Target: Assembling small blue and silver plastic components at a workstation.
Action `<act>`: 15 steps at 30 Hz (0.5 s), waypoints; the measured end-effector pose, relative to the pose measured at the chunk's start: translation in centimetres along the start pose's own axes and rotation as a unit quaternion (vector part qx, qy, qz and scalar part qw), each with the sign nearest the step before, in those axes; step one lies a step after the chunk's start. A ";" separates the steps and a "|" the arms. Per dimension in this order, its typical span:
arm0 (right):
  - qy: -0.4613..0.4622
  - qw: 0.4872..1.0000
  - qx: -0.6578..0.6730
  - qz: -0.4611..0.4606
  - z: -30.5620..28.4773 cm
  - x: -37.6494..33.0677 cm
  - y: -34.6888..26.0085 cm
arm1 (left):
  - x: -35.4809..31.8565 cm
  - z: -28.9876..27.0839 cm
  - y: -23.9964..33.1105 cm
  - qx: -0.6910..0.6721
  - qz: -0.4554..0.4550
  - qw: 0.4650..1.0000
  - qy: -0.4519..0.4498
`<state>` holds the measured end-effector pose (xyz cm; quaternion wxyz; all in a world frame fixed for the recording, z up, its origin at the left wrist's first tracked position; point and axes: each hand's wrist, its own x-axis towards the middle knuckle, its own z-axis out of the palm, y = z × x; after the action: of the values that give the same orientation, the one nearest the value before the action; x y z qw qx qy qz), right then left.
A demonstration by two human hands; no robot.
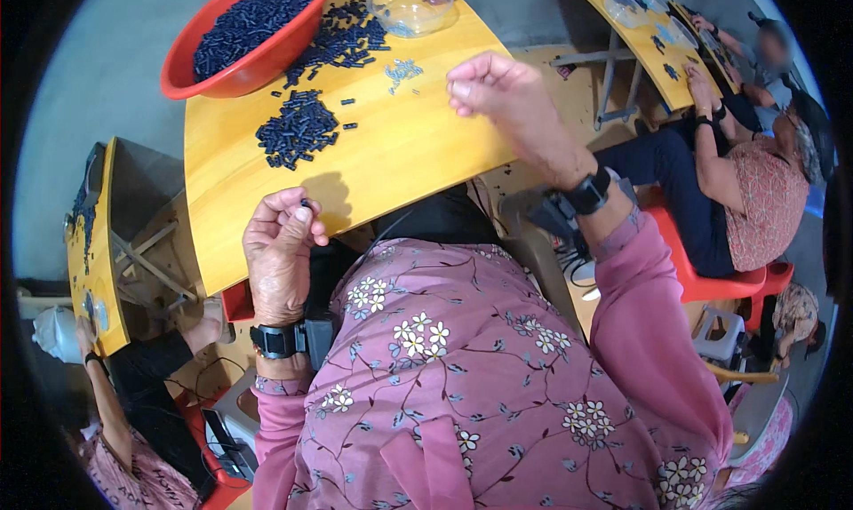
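Between the thumb and fingers of my left hand (277, 259) is a small dark plastic piece (305, 203), held just off the table's near edge. My right hand (515, 110) is raised over the right part of the yellow table (418, 141), fingertips pinched together; whatever is in the pinch is too small to make out. A heap of small dark cylindrical pieces (296, 130) lies in front of my left hand, with a few strays beside it. Small silvery pieces (404, 73) form a little cluster left of my right hand.
A red basin (171, 76) full of dark pieces stands at the table's far left, more pieces (351, 46) spilled beside it. Behind the silvery cluster sits a clear plastic bowl (391, 19). Other people work at tables on both sides, one on a red chair (689, 261).
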<state>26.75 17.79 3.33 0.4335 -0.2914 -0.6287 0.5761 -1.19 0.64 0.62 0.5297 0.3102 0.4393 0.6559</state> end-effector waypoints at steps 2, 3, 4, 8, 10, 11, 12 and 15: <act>-0.011 1.000 0.015 0.004 2.9 -0.7 -0.6 | -0.2 0.1 0.0 -0.007 0.001 1.000 0.009; -0.017 0.999 0.031 0.011 4.3 -0.9 -1.0 | -0.4 -0.1 0.1 -0.011 -0.007 1.000 0.004; -0.027 0.999 0.031 0.009 5.1 -1.1 -0.8 | -0.4 -0.2 0.0 -0.016 -0.017 1.000 -0.006; -0.107 0.991 0.070 0.032 7.9 -1.3 -0.1 | -0.7 -0.1 0.1 -0.008 -0.023 1.000 -0.015; -0.154 0.985 0.047 0.066 8.8 -0.9 0.2 | -0.6 0.1 0.0 -0.007 -0.019 1.000 -0.009; -0.163 0.982 0.065 0.062 9.7 -0.9 0.2 | -0.6 0.0 -0.1 -0.005 -0.021 1.000 -0.010; -0.169 0.982 0.064 0.062 10.2 -0.7 0.3 | -0.6 0.0 -0.1 -0.007 -0.018 1.000 -0.006; -0.204 0.977 0.032 0.054 11.8 -0.2 0.9 | -0.5 -0.3 -0.1 -0.011 -0.020 0.999 -0.030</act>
<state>16.39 12.17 2.89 0.2735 -0.1870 -0.6682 0.6661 -1.24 0.14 0.42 0.5586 0.3151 0.4224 0.6406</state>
